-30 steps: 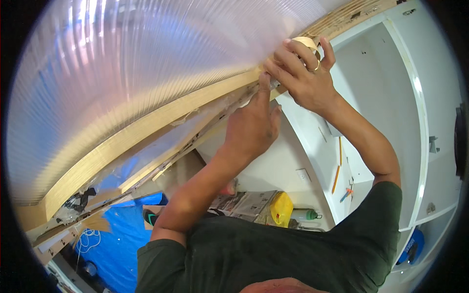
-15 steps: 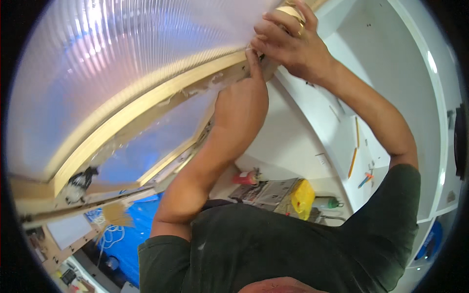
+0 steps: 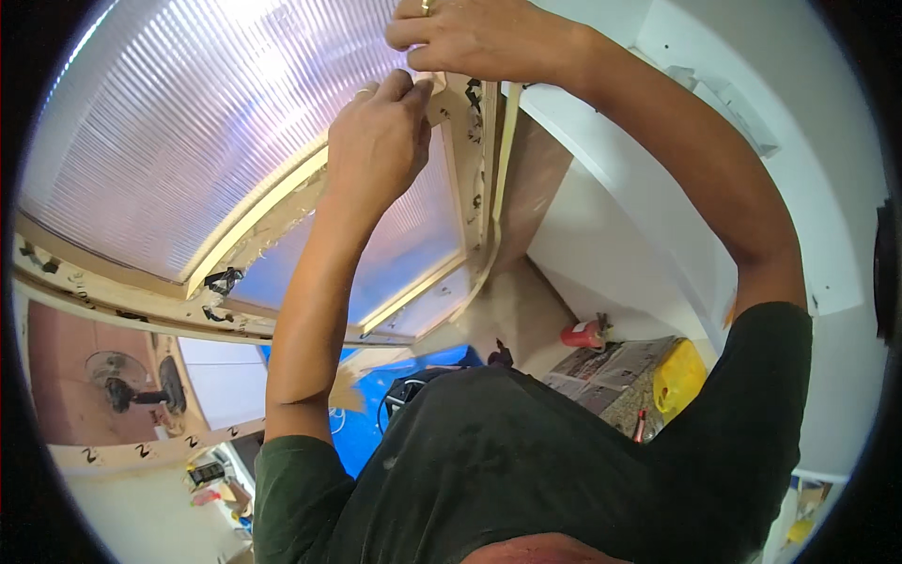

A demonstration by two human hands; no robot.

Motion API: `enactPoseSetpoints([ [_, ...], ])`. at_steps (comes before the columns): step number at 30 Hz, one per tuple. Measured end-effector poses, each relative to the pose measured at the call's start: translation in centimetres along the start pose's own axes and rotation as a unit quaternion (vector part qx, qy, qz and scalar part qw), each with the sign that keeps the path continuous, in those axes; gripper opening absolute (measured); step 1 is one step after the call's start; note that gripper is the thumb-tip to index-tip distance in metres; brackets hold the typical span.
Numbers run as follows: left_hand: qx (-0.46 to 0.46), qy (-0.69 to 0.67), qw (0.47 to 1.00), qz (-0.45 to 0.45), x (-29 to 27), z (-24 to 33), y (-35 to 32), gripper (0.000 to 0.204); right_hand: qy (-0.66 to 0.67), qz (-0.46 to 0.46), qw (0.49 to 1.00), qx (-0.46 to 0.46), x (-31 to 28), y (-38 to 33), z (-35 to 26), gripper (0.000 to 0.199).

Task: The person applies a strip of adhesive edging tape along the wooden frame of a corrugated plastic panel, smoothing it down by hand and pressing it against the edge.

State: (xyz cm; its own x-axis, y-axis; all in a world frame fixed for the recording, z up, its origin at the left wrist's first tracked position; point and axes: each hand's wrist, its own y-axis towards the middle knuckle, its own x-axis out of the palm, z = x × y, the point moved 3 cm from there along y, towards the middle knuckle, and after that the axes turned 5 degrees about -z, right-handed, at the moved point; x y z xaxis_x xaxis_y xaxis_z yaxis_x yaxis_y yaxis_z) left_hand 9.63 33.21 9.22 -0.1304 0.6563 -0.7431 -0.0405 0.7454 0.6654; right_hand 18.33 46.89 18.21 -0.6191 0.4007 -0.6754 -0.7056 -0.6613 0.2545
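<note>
At the upper middle, my left hand (image 3: 379,141) is closed, its fingers bent against the corner of a pale wooden frame (image 3: 258,221). Close above it, my right hand (image 3: 484,39) has curled fingers, with a ring on one. Whatever either hand pinches is hidden or too small to name. A small pale piece (image 3: 434,83) shows beside the left fingertips. Behind the hands, a ribbed translucent sheet (image 3: 216,113) fills the frame's upper opening. Torn brown and clear film (image 3: 282,221) clings along the crossbar, and a black scrap (image 3: 224,280) hangs at its lower left end.
White shelving (image 3: 639,188) rises on the right. Below are a red fire extinguisher (image 3: 584,334), newspaper (image 3: 615,367) and a yellow plastic bag (image 3: 678,376). A blue sheet (image 3: 371,385) covers floor at lower left. A fan (image 3: 122,381) stands beyond the frame.
Both hands have shifted left in view, and the left finger that pointed along the frame is now bent in. The view has turned, showing more of the frame's right post and the fan.
</note>
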Motion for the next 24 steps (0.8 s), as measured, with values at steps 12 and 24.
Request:
enactPoseSetpoints([
  [12, 0.001, -0.027, 0.979, -0.200, -0.6, 0.2, 3.0, 0.036, -0.058, 0.083, 0.995, 0.027, 0.0, -0.6, 3.6, 0.018],
  [24, -0.002, -0.118, 0.957, -0.265, -1.0, -0.5, 4.2, 0.044, 0.001, 0.126, 0.992, 0.028, 2.0, 1.0, 2.0, 0.013],
])
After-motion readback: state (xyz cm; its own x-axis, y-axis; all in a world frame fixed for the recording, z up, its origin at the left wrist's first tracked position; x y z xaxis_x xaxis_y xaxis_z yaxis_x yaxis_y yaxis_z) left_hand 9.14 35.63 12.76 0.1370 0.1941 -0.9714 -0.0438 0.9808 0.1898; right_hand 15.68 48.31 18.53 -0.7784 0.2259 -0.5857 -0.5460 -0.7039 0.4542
